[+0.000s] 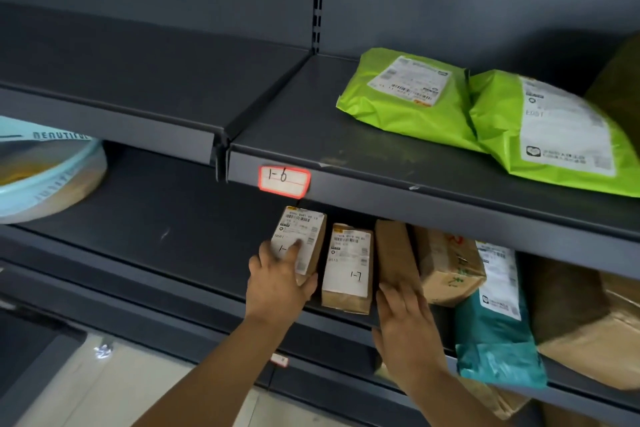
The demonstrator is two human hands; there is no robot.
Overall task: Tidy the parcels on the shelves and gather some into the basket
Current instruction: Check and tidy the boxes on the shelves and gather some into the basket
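On the lower shelf (194, 253) several small brown boxes stand upright in a row. My left hand (280, 282) grips the leftmost labelled box (304, 236), thumb on its label, fingers round its lower edge. Beside it stands a second labelled box (348, 267) marked 1-7. My right hand (407, 326) lies with straight fingers against the front of a plain brown box (393, 253). Further right are a taped carton (446, 267) and a teal mailer bag (495, 329). Two green mailer bags (401, 94) (554, 128) lie on the upper shelf (311, 135).
A pale blue basket (45, 170) with yellow contents sits at the far left on the lower shelf. A large brown carton (588, 333) fills the right end. A red-framed tag (284, 180) reads 1-6 on the upper shelf edge. Tiled floor (121, 392) shows below.
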